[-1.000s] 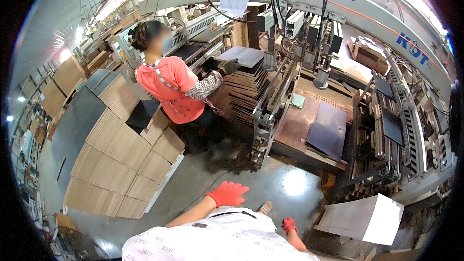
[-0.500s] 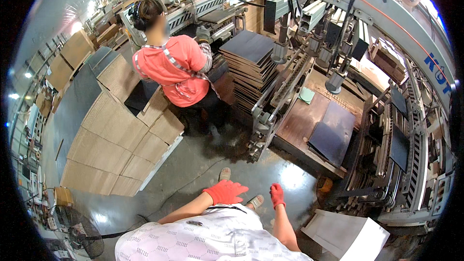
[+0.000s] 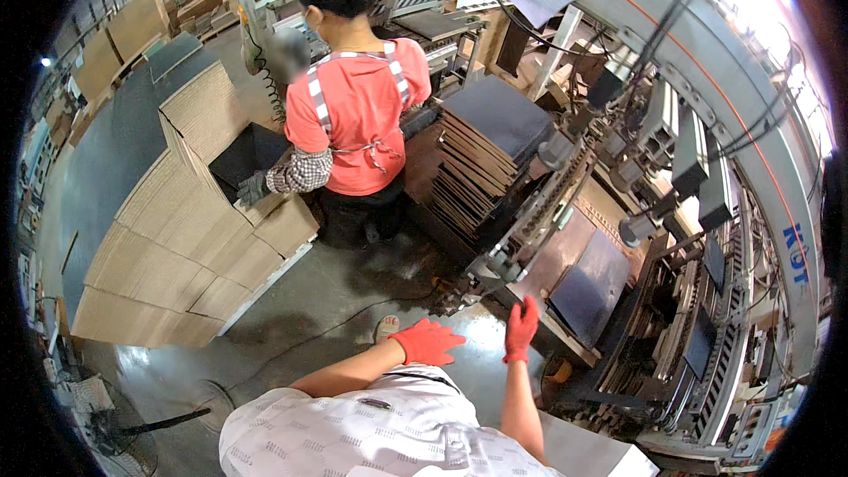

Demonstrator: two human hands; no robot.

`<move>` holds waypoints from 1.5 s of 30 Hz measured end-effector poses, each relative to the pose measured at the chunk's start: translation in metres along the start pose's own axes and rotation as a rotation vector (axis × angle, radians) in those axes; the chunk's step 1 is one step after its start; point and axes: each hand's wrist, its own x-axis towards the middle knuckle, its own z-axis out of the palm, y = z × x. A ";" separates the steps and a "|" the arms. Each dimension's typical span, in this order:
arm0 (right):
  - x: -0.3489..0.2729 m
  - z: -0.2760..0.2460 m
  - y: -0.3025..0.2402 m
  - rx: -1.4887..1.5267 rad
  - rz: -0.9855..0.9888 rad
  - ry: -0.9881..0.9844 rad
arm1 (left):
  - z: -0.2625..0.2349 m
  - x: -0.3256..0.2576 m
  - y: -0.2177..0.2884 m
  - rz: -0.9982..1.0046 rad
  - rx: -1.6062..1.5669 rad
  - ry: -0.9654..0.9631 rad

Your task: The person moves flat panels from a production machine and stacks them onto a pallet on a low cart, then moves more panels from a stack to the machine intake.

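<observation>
Both my hands wear red gloves and hold nothing. My left hand [image 3: 428,342] is in front of my waist, its fingers stretched out toward the right. My right hand [image 3: 521,329] is raised to the right of it, fingers pointing up and away from me. The nearest thing to it is the machine bed [image 3: 537,272], where a dark flat panel [image 3: 590,287] lies. Neither hand touches the bed or the panel.
A co-worker [image 3: 358,115] in a red shirt stands ahead, one gloved hand at a dark board [image 3: 243,157] among brown board stacks [image 3: 146,243]. A tall pile of dark-topped boards [image 3: 499,115] stands beyond. A machine frame [image 3: 751,124] arches right; a fan [image 3: 115,428] stands lower left.
My right hand has risen and its fingers have opened out from a fist. My view has shifted closer to the machine. The co-worker has turned and reached left to the dark board.
</observation>
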 end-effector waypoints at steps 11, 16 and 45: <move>0.116 0.065 -0.090 -0.287 -0.256 0.081 | -0.105 0.021 -0.041 0.268 -0.115 0.142; 0.147 0.095 -0.116 -0.078 -0.197 0.009 | -0.135 0.085 -0.068 0.180 -1.009 0.747; 0.343 0.210 -0.089 0.584 0.445 -0.060 | -0.291 0.317 -0.310 -0.041 -1.604 1.610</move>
